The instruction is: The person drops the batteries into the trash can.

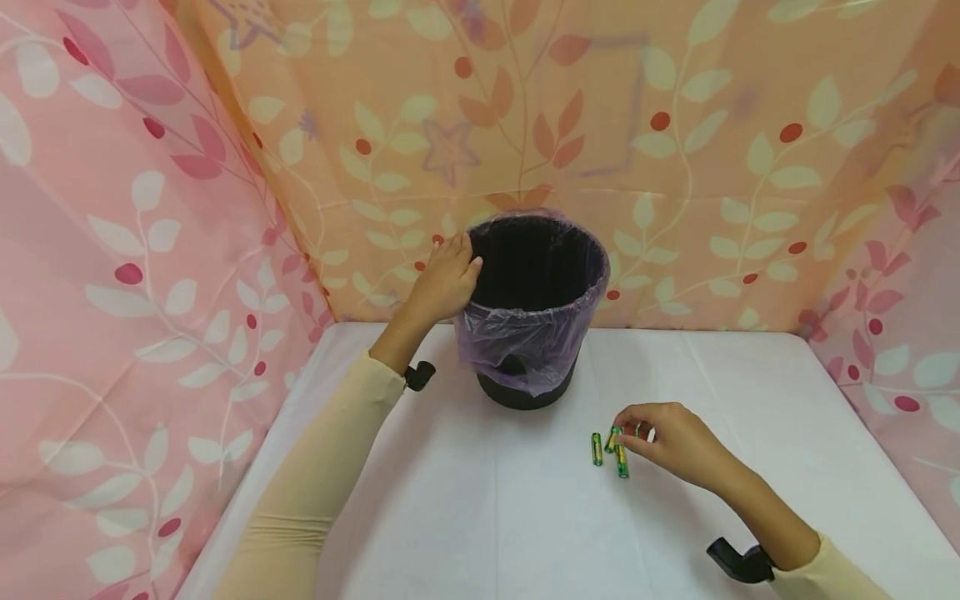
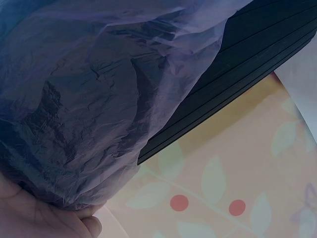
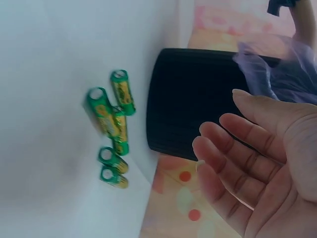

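Two hands, one lined bin and five small batteries on a white table

One black bin [image 1: 527, 401] stands upright on a white-covered table [image 1: 450, 525], near its far edge. One thin, see-through purple bag [image 1: 517, 343] lines it, folded over the rim and hanging partway down the outside.

The person's left hand [image 1: 442, 282] grips the bin's rim on its left side, over the bag, thumb at the edge of the mouth.

The right hand [image 1: 675, 442] is low over the table, to the right of the bin and nearer the wearer. In the right wrist view its fingers are loosely curved, with a clear gap between them and the thumb, and they hold nothing. Its fingertips are close to the batteries; whether they touch any, I cannot tell.

That view shows five batteries [image 3: 103, 113], green with gold labels, grouped on the table just beside the bin: one nearest the bin, two overlapping, and two side by side. The head view shows fewer, as the hand partly hides them.

Two black wrist devices [image 1: 422, 375], one per arm, sit by two beige sleeves [image 1: 307, 492]. Leaf-patterned cloth [image 1: 525, 108] hangs on three sides.
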Tool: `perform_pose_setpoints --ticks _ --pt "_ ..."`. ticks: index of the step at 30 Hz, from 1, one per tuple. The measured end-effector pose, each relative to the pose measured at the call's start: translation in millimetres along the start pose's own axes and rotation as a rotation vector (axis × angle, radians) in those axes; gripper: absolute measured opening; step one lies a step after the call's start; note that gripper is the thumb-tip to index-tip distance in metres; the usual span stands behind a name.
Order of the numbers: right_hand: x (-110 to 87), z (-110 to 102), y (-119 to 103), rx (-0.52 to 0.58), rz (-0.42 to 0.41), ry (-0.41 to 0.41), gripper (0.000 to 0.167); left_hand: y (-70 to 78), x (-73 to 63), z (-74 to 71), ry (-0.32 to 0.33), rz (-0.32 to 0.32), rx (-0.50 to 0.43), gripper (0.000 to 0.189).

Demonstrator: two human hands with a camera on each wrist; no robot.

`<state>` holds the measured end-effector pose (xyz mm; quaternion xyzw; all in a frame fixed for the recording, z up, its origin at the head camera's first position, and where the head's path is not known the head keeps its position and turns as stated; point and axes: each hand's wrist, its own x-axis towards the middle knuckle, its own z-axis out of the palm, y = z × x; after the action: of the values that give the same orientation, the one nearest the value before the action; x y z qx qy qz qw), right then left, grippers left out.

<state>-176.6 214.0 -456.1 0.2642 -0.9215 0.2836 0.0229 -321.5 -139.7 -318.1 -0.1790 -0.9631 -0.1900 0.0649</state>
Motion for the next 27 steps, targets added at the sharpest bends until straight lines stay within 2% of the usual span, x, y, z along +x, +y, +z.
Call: perform_pose_setpoints --ticks 12,27 --pt "-9.8 25 13 -0.01 0.028 -0.003 0.009 -0.6 0.3 -0.8 -0.015 -0.006 0.008 0.063" --pt "-10.9 40 23 0.016 0.044 0.028 0.008 -0.4 0.9 -1.2 -0.012 -0.004 0.012 0.063"
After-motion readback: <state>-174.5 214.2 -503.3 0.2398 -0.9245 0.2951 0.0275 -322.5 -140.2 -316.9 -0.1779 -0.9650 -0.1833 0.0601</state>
